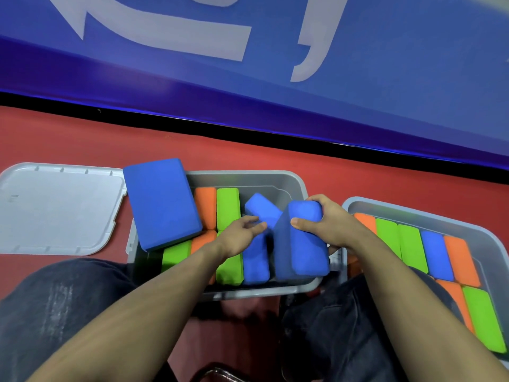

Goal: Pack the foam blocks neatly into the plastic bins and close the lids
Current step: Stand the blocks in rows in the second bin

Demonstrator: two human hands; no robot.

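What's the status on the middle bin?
Right hand gripping blue block over middle bin. Left hand open, steadying tilted blue block. Big blue block lying across bin's left rim.

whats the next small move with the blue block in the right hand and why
Probably lower the blue foam block held by the right hand into the gap at the right end of the grey plastic bin. The left hand is already on the tilted blue foam block beside it, and the orange and green blocks stand packed on edge.
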